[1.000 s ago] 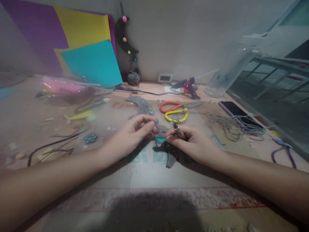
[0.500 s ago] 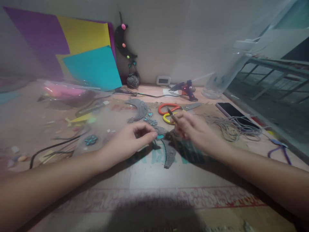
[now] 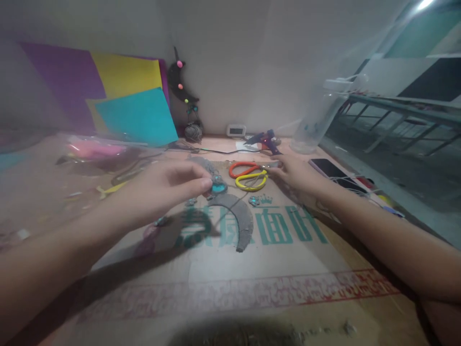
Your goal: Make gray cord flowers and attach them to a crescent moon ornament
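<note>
My left hand (image 3: pixel 176 185) pinches a small turquoise charm with grey cord (image 3: pixel 218 186) between thumb and forefinger, above the table. Below it lies a grey crescent-moon shape (image 3: pixel 242 218), with thin grey cord trailing across toward the scissors. A small turquoise-and-grey charm (image 3: pixel 254 201) rests right of the crescent. My right hand (image 3: pixel 295 175) is closed around the blade end of the scissors (image 3: pixel 248 181), which have one orange-red and one yellow handle loop. The fingers hide most of the blades. Behind my left hand, another grey crescent (image 3: pixel 201 163) is partly covered.
Cardboard with green characters (image 3: pixel 275 226) covers the work surface. A glue gun (image 3: pixel 267 141), a small white digital display (image 3: pixel 236 130) and a clear jug (image 3: pixel 308 127) stand at the back. A phone (image 3: pixel 334 174) lies right. Coloured sheets (image 3: pixel 139 117) lean against the wall.
My left hand has lifted the turquoise charm from the crescent. My right hand has moved away from the crescent to the scissors' blades; the dark slim thing it held no longer shows. The view has shifted.
</note>
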The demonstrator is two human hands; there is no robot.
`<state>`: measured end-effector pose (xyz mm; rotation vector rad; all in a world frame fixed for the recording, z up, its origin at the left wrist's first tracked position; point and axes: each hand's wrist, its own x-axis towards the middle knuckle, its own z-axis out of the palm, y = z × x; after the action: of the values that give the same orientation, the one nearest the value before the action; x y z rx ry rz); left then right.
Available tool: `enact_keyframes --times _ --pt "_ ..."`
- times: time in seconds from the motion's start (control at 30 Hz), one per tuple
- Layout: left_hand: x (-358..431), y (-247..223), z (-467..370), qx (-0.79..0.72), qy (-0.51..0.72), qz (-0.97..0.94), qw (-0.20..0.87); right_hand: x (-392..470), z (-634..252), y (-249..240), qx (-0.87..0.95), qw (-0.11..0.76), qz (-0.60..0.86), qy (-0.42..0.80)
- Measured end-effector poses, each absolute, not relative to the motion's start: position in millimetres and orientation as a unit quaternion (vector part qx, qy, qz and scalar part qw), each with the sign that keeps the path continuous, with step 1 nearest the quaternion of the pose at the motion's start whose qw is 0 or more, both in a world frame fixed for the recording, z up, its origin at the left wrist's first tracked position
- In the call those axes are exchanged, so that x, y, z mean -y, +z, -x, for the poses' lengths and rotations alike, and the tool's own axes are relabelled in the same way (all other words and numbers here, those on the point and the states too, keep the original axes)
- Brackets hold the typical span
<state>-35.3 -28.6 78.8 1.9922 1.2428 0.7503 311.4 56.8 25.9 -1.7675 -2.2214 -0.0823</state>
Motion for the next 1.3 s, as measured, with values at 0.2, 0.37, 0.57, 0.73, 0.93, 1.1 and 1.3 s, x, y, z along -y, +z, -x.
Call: enact_keyframes --times 0.2,0.37,0.57,0.73,0.93,1.1,1.3 --pt "29 72 32 -0.461 0.286 -0.758 0.363 -9 -269 57 0.83 0.213 0.472 0.206" --pt "32 69 28 -0.431 0.276 -0.766 0.389 18 -226 47 0.833 0.175 0.393 0.349" --pt "31 52 20 -0.424 0.221 -0.733 0.484 -8 -228 58 0.789 0.295 0.448 0.299" --pt "22 24 13 -0.45 0.186 -0.715 0.502 -28 -229 69 0.826 0.322 0.418 0.2" --pt "20 18 11 -0.46 0.182 -0.709 0.502 -48 -220 55 0.887 0.245 0.364 0.142" --pt "19 20 13 -0.481 0.165 -0.693 0.512 -45 -230 62 0.871 0.223 0.431 0.085" --pt "18 24 15 -0.463 0.108 -0.733 0.486 -25 -261 65 0.852 0.213 0.473 0.067"
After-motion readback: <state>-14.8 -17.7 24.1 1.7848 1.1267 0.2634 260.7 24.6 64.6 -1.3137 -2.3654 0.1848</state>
